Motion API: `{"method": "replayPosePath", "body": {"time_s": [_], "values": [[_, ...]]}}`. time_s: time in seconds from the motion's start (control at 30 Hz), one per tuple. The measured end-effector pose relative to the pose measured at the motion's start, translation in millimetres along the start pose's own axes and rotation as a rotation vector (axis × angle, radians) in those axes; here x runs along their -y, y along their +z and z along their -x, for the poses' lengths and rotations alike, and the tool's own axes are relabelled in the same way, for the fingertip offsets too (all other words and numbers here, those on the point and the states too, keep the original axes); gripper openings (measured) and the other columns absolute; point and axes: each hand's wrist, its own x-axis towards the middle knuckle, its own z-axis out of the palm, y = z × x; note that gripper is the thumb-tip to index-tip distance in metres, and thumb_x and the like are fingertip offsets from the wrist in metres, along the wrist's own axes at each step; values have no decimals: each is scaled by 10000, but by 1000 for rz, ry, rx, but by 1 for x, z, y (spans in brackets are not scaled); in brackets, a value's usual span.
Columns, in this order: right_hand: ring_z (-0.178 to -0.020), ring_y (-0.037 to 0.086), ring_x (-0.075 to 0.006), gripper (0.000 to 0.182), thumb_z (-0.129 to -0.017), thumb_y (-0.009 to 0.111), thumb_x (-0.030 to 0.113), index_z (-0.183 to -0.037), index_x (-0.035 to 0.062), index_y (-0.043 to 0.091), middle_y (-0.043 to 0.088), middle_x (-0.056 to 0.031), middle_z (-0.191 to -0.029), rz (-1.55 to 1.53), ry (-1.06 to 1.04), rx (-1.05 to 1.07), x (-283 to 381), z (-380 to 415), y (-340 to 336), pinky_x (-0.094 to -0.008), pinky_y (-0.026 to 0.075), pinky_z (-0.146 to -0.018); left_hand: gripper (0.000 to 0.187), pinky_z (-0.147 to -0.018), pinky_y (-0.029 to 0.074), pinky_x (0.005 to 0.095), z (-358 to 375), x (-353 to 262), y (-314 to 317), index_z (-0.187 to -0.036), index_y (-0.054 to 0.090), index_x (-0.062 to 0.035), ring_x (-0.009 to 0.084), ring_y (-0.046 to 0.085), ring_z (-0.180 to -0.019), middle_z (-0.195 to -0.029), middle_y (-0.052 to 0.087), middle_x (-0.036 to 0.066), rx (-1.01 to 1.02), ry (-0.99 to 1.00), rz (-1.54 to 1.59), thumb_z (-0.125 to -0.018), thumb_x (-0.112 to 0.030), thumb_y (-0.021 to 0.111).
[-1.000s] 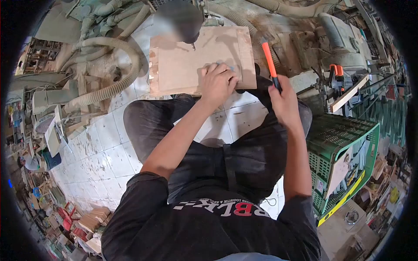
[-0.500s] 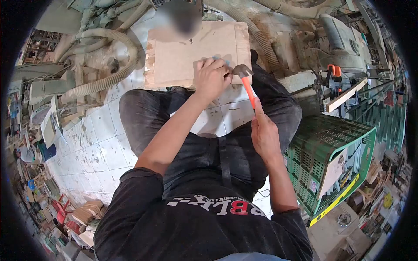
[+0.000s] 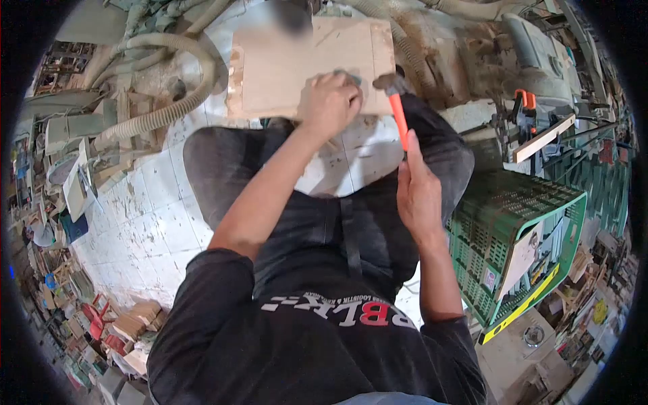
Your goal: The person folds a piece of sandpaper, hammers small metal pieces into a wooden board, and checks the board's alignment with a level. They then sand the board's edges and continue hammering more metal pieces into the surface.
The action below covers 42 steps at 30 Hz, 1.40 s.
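My right hand (image 3: 420,196) is wrapped round the lower handle of a hammer (image 3: 399,121) with an orange grip and a dark metal head. The hammer head is raised beside the right edge of a pale wooden board (image 3: 270,74), apart from my left hand. My left hand (image 3: 332,102) rests at the near edge of the board with its fingers curled together. A small blue-grey thing (image 3: 352,78) shows at its fingertips, too blurred to name. Whatever lies inside the fingers is hidden.
A green plastic crate (image 3: 493,250) with a yellow spirit level (image 3: 523,304) on its rim stands at my right. An orange-handled clamp (image 3: 525,100) is beyond it. Ribbed hoses (image 3: 158,121) curl over the floor at front left. Wood scraps (image 3: 138,320) lie behind left.
The hammer has moved right, away from my left hand. My left hand stays at the board with its fingers drawn in more. The view has shifted a little.
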Motion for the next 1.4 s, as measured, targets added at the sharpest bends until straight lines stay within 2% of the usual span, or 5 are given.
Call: {"method": "replayPosePath", "body": {"time_s": [0.4, 0.53, 0.7, 1.13, 1.4], "values": [[-896, 667, -473, 577, -991, 537, 61, -1548, 63, 388, 668, -288, -984, 64, -30, 47, 8, 0, -7, -539, 521, -780, 640, -1074, 350, 418, 50, 10, -25, -1303, 564, -192, 194, 509, -1283, -1407, 546, -33, 76, 114, -224, -728, -261, 838], [-912, 663, -482, 568, -993, 530, 64, -1546, 70, 399, 669, -285, -995, 43, -15, 55, 5, -1, -5, -544, 517, -792, 639, -1065, 354, 419, 49, 18, -14, -1295, 553, -199, 196, 506, -1284, -1401, 539, -24, 17, 159, -328, -722, -246, 832], [-845, 654, -506, 569, -1027, 530, 138, -1577, 176, 387, 657, -310, -891, 20, -7, 26, 2, 2, 1, -500, 507, -767, 350, -1047, 352, 401, 49, 16, -11, -1251, 578, -185, 183, 499, -1310, -1389, 557, 8, -62, 184, -416, -901, -203, 580], [-911, 657, -519, 591, -1002, 552, 71, -1566, 105, 379, 672, -314, -983, 5, 54, 91, 5, -2, -4, -505, 528, -791, 466, -1080, 331, 443, 43, 2, -21, -1265, 599, -172, 204, 483, -1332, -1365, 574, 22, -20, 74, -253, -811, -191, 703], [-868, 656, -525, 575, -1022, 555, 95, -1568, 139, 380, 667, -325, -930, -55, 187, 32, 5, 7, -2, -445, 537, -746, 201, -900, 558, 467, -54, 12, -17, -1068, 671, -33, 335, 658, -1126, -1245, 621, 175, 175, -290, -58, -939, -168, 599]]}}
